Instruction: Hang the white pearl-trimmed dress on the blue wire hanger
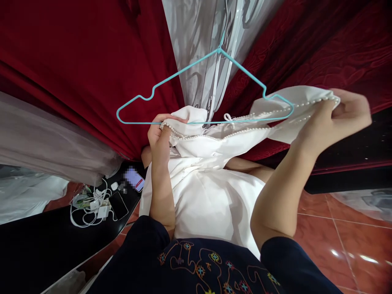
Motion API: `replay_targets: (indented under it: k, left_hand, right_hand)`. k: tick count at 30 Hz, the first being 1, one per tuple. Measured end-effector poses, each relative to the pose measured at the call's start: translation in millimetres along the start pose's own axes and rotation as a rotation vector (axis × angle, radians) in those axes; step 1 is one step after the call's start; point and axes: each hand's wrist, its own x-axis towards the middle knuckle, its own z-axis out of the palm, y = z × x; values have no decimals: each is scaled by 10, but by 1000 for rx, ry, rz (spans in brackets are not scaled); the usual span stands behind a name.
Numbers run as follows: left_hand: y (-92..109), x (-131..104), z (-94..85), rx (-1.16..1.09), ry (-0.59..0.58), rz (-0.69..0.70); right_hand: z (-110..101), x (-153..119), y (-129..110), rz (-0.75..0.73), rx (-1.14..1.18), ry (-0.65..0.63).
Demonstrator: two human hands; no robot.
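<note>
A white dress (211,192) with pearl-trimmed edges lies over my lap, its upper part raised in both hands. My left hand (161,128) is closed around the trimmed edge near the hanger's lower bar. Out to the right, my right hand (349,108) grips the far end of the same pearl edge and draws it sideways. A light blue hanger (219,51) hangs upright between my hands. Its right end crosses the stretched white fabric, and its lower bar passes by my left fingers. Some fingertips of both hands are hidden by cloth.
Dark red curtains (92,61) and sheer grey-white fabric (196,49) hang ahead. At left a black table (61,245) bears white cables (88,216), a dark phone (118,205) and a lit phone (134,179). Reddish floor tiles (330,241) show at right.
</note>
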Motion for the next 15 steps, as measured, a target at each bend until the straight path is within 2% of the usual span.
replay_targets:
  k: [1,3,5,7,9,12,13,15]
  left_hand:
    - [-35,2,19,-8,12,-14]
    - [-102,-3,81,-42,34,-47]
    - [-155,-15,152,-86,42,-86]
    - [-184,-28,204,-123,35,-137]
    - [-185,-38,222,-148,23,-177]
    - [-161,-51,201,-143,3,-205]
    - [-155,-55,191,-134,2,-203]
    - [-159,-61,177,-123,7,-196]
  right_hand:
    - [-85,-95,1,-18,10,-35]
    - [-199,-379,-168,-93,49,-8]
    - [-207,-706,-507,-130,58,128]
    - [-117,-969,-888,-137,126,107]
    - [26,-1116,-1186,-99,241,-106]
    - [236,-1173,-1375,-83,280,-553]
    - [291,-1177,-1381,-63,275,-643]
    - [373,-1191,-1356,3,267,-700]
